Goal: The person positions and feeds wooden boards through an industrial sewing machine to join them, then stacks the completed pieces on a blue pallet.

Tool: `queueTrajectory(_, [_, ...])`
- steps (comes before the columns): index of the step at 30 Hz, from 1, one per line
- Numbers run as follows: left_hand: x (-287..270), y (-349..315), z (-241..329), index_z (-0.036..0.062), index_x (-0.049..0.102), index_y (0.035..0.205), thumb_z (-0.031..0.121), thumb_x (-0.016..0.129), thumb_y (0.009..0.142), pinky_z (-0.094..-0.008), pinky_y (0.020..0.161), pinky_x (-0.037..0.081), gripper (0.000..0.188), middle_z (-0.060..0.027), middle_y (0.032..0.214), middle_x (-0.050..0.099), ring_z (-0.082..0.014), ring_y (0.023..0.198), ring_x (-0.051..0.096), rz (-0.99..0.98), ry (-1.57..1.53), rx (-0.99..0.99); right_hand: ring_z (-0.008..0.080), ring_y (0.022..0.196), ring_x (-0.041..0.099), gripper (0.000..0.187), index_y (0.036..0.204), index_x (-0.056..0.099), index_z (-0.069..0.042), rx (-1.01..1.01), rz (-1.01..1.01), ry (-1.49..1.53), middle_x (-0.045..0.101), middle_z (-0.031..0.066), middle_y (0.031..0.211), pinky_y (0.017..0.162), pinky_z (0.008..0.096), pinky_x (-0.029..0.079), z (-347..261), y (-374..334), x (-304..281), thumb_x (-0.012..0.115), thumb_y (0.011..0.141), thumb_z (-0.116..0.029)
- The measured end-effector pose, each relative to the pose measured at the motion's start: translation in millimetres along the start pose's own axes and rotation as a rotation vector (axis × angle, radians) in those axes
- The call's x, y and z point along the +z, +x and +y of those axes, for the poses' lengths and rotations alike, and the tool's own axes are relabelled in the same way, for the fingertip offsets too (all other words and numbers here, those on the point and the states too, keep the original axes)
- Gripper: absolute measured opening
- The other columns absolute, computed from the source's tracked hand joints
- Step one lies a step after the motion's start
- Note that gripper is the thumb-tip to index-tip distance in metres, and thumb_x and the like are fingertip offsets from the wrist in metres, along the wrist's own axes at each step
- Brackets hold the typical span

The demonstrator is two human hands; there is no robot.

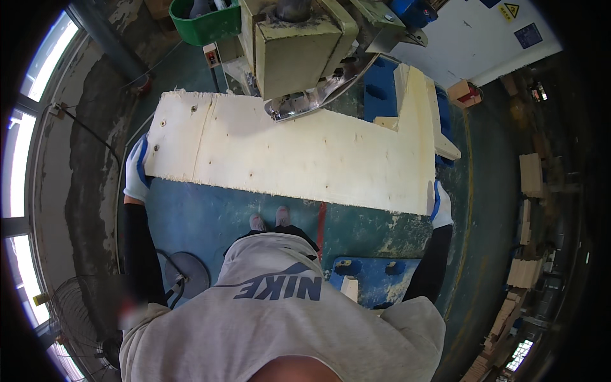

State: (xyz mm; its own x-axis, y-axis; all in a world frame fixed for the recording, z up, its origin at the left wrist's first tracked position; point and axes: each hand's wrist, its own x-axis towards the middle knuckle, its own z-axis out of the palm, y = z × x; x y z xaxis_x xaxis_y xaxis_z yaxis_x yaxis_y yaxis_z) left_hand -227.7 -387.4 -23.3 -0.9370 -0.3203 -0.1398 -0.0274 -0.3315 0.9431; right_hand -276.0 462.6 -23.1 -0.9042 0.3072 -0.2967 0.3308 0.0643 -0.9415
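Note:
A large pale plywood panel (pixel 293 159), L-shaped with a rough front edge, spans the space in front of me. My left hand (pixel 136 170), in a white glove with a blue palm, grips its left end. At the right end my right hand (pixel 442 205), gloved the same way, is closed around the front corner; its fingertips are partly hidden. Several small metal-rimmed holes sit near the panel's left end. The far middle edge lies at the curved shiny metal part (pixel 318 99) of a cream-green machine (pixel 296 54); whether they touch, I cannot tell.
Blue pallets stand beyond the panel (pixel 380 89) and by my right arm (pixel 369 274), with wood pieces on them. A green bin (pixel 205 27) hangs beside the machine. A round grey base (pixel 186 272) and a wire fan (pixel 73 315) are at left; stacked boards (pixel 526 272) line the right.

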Motion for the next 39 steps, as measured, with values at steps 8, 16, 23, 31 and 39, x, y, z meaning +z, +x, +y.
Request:
queueTrajectory(8, [119, -86, -76, 0.0118, 0.044, 0.148, 0.049, 0.050, 0.102, -0.0510, 0.108, 0.043, 0.059, -0.0115, 0.147, 0.052, -0.0313, 0.130, 0.053, -0.317, -0.747, -0.241, 0.0058, 0.077, 0.055, 0.023, 0.093, 0.064, -0.001, -0.130, 0.204, 0.042, 0.061, -0.0031, 0.087, 0.069, 0.0233, 0.045, 4, -12, 42, 0.068, 0.097, -0.023])
queueTrajectory(16, [101, -146, -54, 0.0014, 0.060, 0.125, 0.018, 0.060, 0.100, -0.0355, 0.091, 0.055, 0.030, -0.0092, 0.117, 0.067, -0.0220, 0.105, 0.067, 0.322, -0.480, -0.129, 0.0074, 0.083, 0.058, 0.014, 0.094, 0.062, 0.001, -0.114, 0.136, -0.010, 0.063, 0.0000, 0.093, 0.075, 0.0230, 0.047, 17, -101, 92, 0.065, 0.098, -0.012])
queueTrajectory(23, [16, -136, -22, 0.0033, 0.065, 0.119, 0.017, 0.061, 0.099, -0.0380, 0.088, 0.057, 0.025, -0.0093, 0.115, 0.069, -0.0230, 0.104, 0.068, 0.423, -0.488, 0.018, 0.0054, 0.080, 0.056, 0.012, 0.096, 0.062, 0.000, -0.132, 0.008, 0.070, 0.063, -0.0013, 0.090, 0.072, 0.0223, 0.046, 13, -92, 198, 0.066, 0.097, -0.011])
queueTrajectory(31, [12, -115, -18, 0.0037, 0.058, 0.131, 0.020, 0.062, 0.099, -0.0414, 0.096, 0.054, 0.036, -0.0098, 0.124, 0.066, -0.0248, 0.113, 0.065, 0.341, -0.556, 0.011, 0.0060, 0.083, 0.057, 0.015, 0.097, 0.062, 0.001, -0.217, -0.048, 0.092, 0.064, -0.0002, 0.092, 0.075, 0.0230, 0.046, -5, -80, 222, 0.066, 0.097, -0.013])
queueTrajectory(39, [1, -93, -33, 0.0045, 0.056, 0.133, 0.020, 0.063, 0.098, -0.0428, 0.099, 0.052, 0.039, -0.0096, 0.126, 0.064, -0.0250, 0.116, 0.062, 0.297, -0.568, -0.007, 0.0076, 0.085, 0.058, 0.017, 0.103, 0.063, 0.002, -0.259, 0.010, -0.013, 0.066, 0.0010, 0.096, 0.078, 0.0247, 0.047, -9, -64, 226, 0.066, 0.097, -0.014])
